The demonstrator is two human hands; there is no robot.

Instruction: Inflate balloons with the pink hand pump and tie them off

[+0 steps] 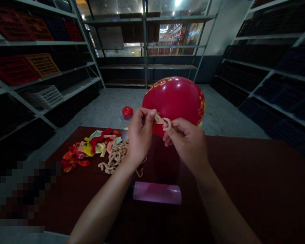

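A beige cord [159, 119] with a loop at its right end is stretched between my hands. My left hand [141, 133] pinches one part of it between thumb and fingers. With its fingertips closed on the looped part, my right hand [186, 139] is a little further right. Just behind both hands is a big inflated red balloon [176, 98] with yellow print; its neck is hidden, so I cannot tell how the cord meets it. A pile of beige cord [117, 157] lies left of my left wrist. Nearer me, a pink-purple cylinder [157, 193] rests on its side.
Several limp balloons [91, 145] in mixed colours lie at the left of the dark table [244, 176]. Beyond the table, a small red bowl [127, 112] is on the floor. Shelves with crates [11, 71] line the left; another shelf rack [145, 44] stands at the back.
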